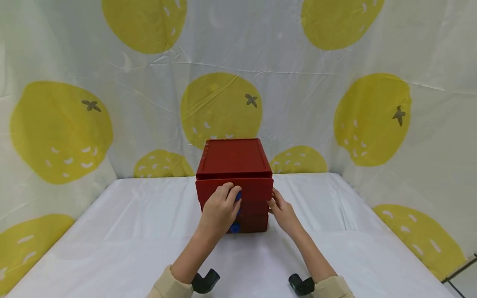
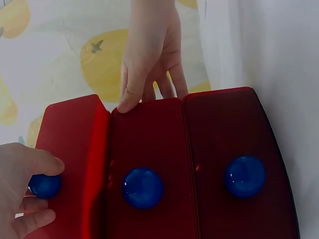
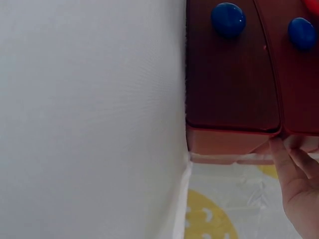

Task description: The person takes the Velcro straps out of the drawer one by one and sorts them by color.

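A red drawer box with three stacked drawers stands on the white-covered table. Its top drawer juts out a little beyond the other two. My left hand pinches the round blue knob of that drawer between thumb and fingers. The middle drawer and bottom drawer sit flush, each bearing a blue knob. Against the box's right side rests my right hand, its fingers extended along the wall and the thumb near the front edge.
White cloth covers the table. Behind it hangs a pale curtain printed with large yellow fruit. Two bent black pieces show beside the wrists at the near edge.
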Motion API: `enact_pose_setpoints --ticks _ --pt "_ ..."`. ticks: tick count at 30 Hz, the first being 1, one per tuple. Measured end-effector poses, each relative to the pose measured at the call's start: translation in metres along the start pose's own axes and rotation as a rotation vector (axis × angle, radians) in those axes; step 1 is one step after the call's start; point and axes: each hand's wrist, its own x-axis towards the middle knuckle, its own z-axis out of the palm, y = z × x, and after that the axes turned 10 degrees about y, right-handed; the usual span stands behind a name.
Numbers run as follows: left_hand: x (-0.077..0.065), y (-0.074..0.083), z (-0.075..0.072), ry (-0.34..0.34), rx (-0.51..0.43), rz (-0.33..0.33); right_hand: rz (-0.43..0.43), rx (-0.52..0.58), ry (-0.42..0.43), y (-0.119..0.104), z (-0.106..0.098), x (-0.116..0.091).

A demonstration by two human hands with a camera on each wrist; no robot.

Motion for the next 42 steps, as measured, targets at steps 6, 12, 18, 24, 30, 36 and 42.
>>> enact_pose_setpoints --ticks 6,12,18,24,30,36,42 --pt "-0.004 0.004 -0.005 0.018 -0.018 -0.006 0.017 0.001 -0.015 0.002 -0.002 0.000" --pt "-0.007 0.007 -0.012 0.026 -0.035 0.002 0.061 0.005 -0.010 0.003 -0.001 0.001" --pt "-0.010 0.007 -0.016 0.033 -0.038 0.017 0.082 0.019 -0.012 0.001 0.000 0.003" --pt "-0.013 0.010 -0.020 0.063 -0.067 0.033 0.046 0.002 0.008 0.000 -0.001 -0.002" --pt "-0.014 0.014 -0.025 0.064 -0.083 0.039 0.010 -0.084 0.046 0.000 -0.003 -0.003" --pt "-0.016 0.016 -0.028 0.046 -0.085 0.034 0.014 -0.138 0.044 0.001 -0.003 -0.003" --pt "-0.016 0.017 -0.030 0.039 -0.100 0.029 0.018 -0.143 0.040 -0.001 -0.004 -0.002"
